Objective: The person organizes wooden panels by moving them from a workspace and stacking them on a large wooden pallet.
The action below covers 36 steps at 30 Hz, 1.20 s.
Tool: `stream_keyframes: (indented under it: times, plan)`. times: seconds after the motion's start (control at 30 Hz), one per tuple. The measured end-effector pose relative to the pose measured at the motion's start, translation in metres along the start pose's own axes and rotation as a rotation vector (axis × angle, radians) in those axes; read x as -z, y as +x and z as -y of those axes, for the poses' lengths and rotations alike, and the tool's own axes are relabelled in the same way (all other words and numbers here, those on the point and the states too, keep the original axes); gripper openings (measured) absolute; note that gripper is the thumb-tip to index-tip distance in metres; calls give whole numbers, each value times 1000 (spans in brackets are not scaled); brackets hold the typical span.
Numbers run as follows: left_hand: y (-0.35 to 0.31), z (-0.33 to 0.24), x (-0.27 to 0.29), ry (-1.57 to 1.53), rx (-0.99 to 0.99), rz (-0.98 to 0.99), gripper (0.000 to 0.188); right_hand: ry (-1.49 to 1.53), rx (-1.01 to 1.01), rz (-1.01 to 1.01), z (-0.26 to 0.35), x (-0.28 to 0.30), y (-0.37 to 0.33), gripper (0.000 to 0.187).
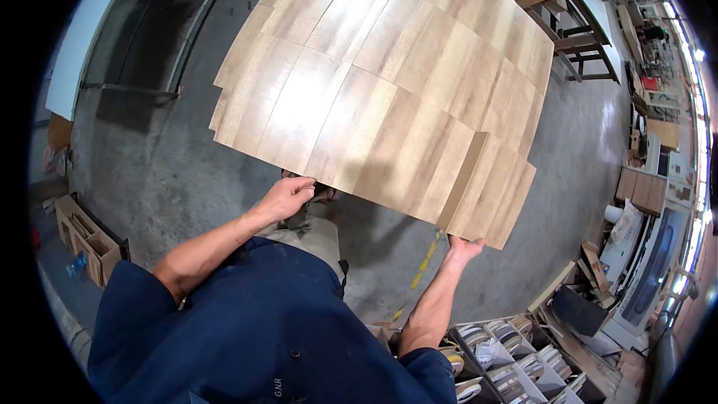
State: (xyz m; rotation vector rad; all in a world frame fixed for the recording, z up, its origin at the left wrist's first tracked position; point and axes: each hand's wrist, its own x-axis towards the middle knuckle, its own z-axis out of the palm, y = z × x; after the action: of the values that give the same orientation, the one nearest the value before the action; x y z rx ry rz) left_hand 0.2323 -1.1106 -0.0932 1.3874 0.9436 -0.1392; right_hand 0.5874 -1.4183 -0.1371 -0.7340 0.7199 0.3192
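Note:
Light wood-grain boards (419,52) lie edge to edge in a broad raised layer before me, with stepped ends at left and right. At the near right, one wood-grain board (490,194) sits higher than its neighbours, its long brown side edge showing. My right hand (467,247) is closed on the near end of that board, some fingers hidden beneath it. My left hand (290,198) is at the near edge of the layer, fingers curled together. Whatever its fingertips may hold is hidden.
A dark metal frame (153,26) stands at the far left, with a wooden-legged table (580,30) far right. Compartments of rolled strips (516,359) are at the lower right. A wooden box (88,243) stands at left. Yellow tape (425,262) marks the concrete floor.

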Motion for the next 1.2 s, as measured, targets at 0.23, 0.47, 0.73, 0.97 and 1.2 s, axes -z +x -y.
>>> stream_keyframes:
  times: [0.23, 0.47, 0.73, 0.97, 1.2]
  plan:
    - [-6, 10, -11, -41, -14, -30, 37, 36, -37, -43, 2, -4, -5, 64]
    - [-8, 8, -25, -1, -18, -56, 37, 20, -24, -18, 2, -2, -4, 62]
    - [-15, 13, -15, -31, -6, -115, 29, 68, -23, 4, -3, 3, -3, 76]
    - [-49, 55, 42, -23, -55, -275, 36, -401, 25, -275, -77, 40, -52, 82]
    - [-44, 128, 147, -101, -31, -329, 35, -1160, -345, 115, -215, 152, -83, 41]
